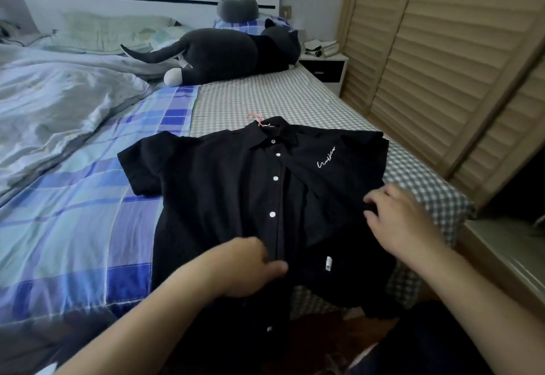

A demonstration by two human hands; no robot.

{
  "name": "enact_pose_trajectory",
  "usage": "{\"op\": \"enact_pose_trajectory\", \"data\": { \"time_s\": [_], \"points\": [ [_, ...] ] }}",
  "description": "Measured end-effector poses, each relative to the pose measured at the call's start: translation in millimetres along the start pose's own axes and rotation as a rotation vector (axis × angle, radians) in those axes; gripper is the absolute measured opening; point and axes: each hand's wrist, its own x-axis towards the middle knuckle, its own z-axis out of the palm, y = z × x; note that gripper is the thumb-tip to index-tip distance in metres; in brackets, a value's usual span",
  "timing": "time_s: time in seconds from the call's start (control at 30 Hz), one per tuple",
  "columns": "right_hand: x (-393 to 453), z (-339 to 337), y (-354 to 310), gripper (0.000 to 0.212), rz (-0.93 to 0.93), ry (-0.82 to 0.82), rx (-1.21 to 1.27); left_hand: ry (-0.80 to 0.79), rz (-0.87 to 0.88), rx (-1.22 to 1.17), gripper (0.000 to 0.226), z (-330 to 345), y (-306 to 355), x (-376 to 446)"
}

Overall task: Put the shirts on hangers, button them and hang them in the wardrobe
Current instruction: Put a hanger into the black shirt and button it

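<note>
Black short-sleeved shirt [224, 186] lies face-up, unbuttoned, on pink hanger [254, 117] on bed.

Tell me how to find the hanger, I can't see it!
Look at the bed, then at the black shirt spread on its checked sheet. Just above the shirt's collar a little curved hook pokes out: that is the hanger, the only pink thing there.

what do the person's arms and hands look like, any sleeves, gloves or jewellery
Both forearms are bare right to the lower edge of the picture, with no sleeve showing. The left hand and right hand wear no gloves. No watch, bracelet or ring shows, though motion blurs the fingers somewhat.
</note>
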Motion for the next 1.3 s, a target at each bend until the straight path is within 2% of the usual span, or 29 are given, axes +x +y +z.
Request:
{"op": "enact_pose_trajectory", "data": {
  "time_s": [0.1,0.13,0.2,0.3,0.4,0.47,0.53,0.6,0.67,0.87,1.0,1.07,1.3],
  "points": [
    [41,11,-53,0.016,-0.124,0.075,0.281,0.425,0.027,-0.282,0.018,-31,-3,36],
    [55,19,-69,0.017,-0.149,0.071,0.318,0.522,0.015,-0.375,0.014,-38,-4,50],
    [79,39,-91,0.025,-0.190,0.051,0.321,0.602,-0.031,-0.579,0.017,-43,-10,85],
    [102,72,-91,0.027,-0.099,-0.014,0.305,0.589,-0.076,-0.690,0.013,-37,-16,131],
    [115,85,-83,0.010,0.082,-0.015,0.383,0.621,-0.102,-0.465,0.040,-24,-17,152],
    [125,77,-82,0.005,0.195,-0.064,0.540,0.629,-0.106,-0.288,0.045,-24,-9,156],
    [129,66,-85,0.010,0.266,-0.148,0.797,0.627,-0.106,-0.173,0.042,-25,-1,160],
    [126,57,-94,0.009,0.292,-0.232,0.976,0.638,-0.104,-0.142,0.039,-28,2,165],
    [125,59,-103,0.004,0.283,-0.257,1.006,0.634,-0.096,-0.168,0.035,-32,-2,170],
    [126,75,-125,0.011,0.273,-0.232,0.900,0.512,-0.054,-0.481,0.012,-43,-22,178],
    [129,66,-128,0.012,0.340,-0.317,1.054,0.396,-0.011,-1.004,0.010,-51,-23,168],
    [128,65,-128,0.011,0.341,-0.345,1.106,0.347,0.014,-1.179,0.013,-54,-22,161],
    [125,71,-122,0.007,0.378,-0.397,1.191,0.320,0.018,-1.295,0.005,-51,-24,158]
  ]
}}
